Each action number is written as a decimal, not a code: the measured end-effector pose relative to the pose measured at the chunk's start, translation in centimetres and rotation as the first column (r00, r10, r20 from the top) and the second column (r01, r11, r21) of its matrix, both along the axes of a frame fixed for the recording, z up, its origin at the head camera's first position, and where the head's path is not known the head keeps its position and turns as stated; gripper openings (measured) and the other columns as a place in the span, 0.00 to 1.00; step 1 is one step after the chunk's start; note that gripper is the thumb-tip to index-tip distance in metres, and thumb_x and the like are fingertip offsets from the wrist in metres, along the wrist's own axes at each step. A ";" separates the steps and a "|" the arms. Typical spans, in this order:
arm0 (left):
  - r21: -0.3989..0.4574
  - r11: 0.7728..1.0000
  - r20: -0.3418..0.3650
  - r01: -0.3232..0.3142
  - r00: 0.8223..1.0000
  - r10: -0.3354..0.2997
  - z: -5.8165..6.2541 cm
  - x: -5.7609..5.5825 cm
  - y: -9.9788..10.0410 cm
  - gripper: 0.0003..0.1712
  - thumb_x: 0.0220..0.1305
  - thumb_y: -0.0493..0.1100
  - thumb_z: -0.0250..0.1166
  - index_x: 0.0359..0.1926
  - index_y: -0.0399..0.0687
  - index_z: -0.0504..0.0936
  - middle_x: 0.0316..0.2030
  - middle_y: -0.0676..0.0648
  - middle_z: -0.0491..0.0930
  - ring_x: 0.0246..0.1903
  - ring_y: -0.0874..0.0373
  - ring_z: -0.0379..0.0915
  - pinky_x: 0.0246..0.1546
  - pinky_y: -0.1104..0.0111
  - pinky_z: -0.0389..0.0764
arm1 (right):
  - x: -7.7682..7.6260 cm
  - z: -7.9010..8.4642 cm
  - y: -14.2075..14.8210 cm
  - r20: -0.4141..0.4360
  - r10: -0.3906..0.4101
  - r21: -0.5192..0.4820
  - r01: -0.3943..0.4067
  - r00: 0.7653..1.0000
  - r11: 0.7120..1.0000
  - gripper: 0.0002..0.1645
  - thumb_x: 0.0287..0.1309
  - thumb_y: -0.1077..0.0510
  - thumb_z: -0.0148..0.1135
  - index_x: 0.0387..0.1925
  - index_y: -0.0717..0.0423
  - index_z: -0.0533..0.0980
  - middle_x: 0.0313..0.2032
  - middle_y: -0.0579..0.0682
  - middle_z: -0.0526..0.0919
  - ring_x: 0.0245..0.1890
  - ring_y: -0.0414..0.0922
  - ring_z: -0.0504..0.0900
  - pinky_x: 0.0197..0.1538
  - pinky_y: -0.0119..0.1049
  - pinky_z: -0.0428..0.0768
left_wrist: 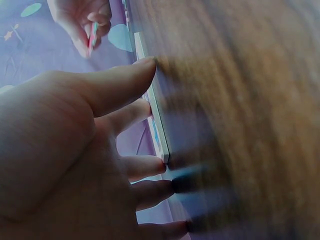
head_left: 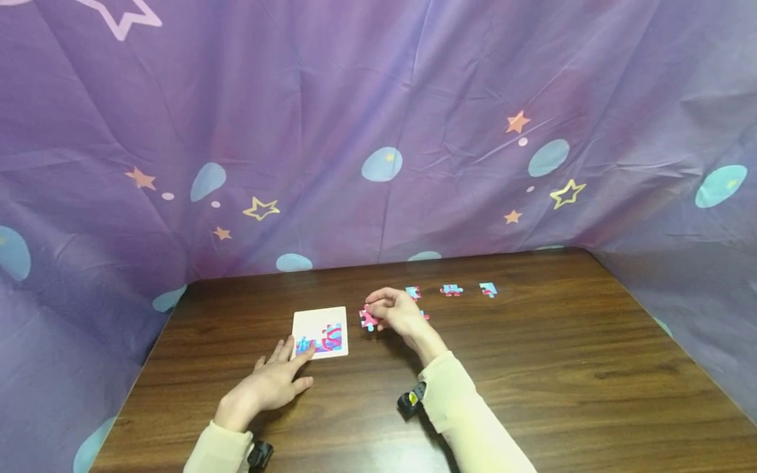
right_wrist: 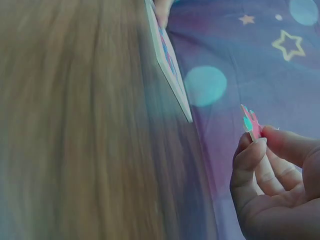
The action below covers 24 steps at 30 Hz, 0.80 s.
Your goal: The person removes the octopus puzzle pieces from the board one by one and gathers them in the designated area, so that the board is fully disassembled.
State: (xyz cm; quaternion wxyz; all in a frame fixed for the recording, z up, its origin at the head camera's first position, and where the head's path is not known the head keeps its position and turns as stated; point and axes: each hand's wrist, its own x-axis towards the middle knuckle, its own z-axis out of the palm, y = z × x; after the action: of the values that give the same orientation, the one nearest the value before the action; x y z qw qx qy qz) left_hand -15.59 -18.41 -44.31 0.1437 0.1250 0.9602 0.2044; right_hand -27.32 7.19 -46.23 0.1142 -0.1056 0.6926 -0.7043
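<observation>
Between thumb and fingers, my right hand [head_left: 399, 316] pinches a pink puzzle piece [head_left: 368, 318], lifted above the table just right of the white puzzle board [head_left: 319, 318]. The right wrist view shows that puzzle piece [right_wrist: 253, 124] edge-on, pink with a light blue patch. Several joined pieces in blue, pink and purple fill the board's lower part; its upper part is bare white. My left hand [head_left: 269, 384] lies with fingers spread at the board's lower left, the index fingertip on the joined pieces. In the left wrist view its fingertips are at the board's edge [left_wrist: 159, 127].
Toward the back of the brown wooden table [head_left: 562, 355] lie loose pieces: a middle piece [head_left: 452, 290], a corner piece [head_left: 488, 289] and one [head_left: 412, 292] behind my right hand. Another shows partly beside that hand. A purple patterned cloth [head_left: 331, 131] hangs behind and at the sides.
</observation>
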 end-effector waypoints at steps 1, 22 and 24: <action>0.004 1.000 0.002 -0.001 1.000 0.001 0.0 0.0 0.0 0.34 0.70 0.49 0.58 0.73 0.47 0.63 0.72 0.25 0.43 0.71 0.31 0.37 0.63 0.30 0.42 | 0.0 0.0 0.5 -0.001 -0.007 -0.003 0.007 1.000 1.000 0.13 0.57 0.72 0.62 0.44 0.74 0.75 0.27 0.49 0.81 0.23 0.39 0.77 0.24 0.29 0.78; -0.001 1.000 -0.005 -0.003 1.000 0.003 -0.2 -0.2 -0.1 0.34 0.70 0.50 0.59 0.73 0.47 0.62 0.72 0.25 0.44 0.71 0.30 0.38 0.62 0.30 0.43 | -1.3 -0.9 11.0 -0.056 -0.218 0.095 0.223 0.974 0.970 0.13 0.59 0.68 0.64 0.43 0.74 0.74 0.28 0.49 0.84 0.23 0.38 0.78 0.24 0.30 0.79; -0.003 1.000 -0.003 -0.002 1.000 0.002 -0.2 -0.2 0.0 0.34 0.70 0.50 0.59 0.73 0.47 0.62 0.72 0.25 0.44 0.71 0.31 0.38 0.62 0.30 0.43 | -1.3 -1.0 12.2 -0.052 -0.226 0.103 0.230 0.973 0.968 0.13 0.59 0.68 0.65 0.43 0.73 0.74 0.29 0.48 0.84 0.24 0.37 0.78 0.25 0.30 0.79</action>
State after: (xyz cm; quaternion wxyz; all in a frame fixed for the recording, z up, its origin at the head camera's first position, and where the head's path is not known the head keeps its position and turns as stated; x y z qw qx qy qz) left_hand -15.74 -18.46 -44.49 0.1422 0.1242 0.9608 0.2031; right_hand -28.61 19.39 -47.26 0.0242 -0.0331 0.7395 -0.6719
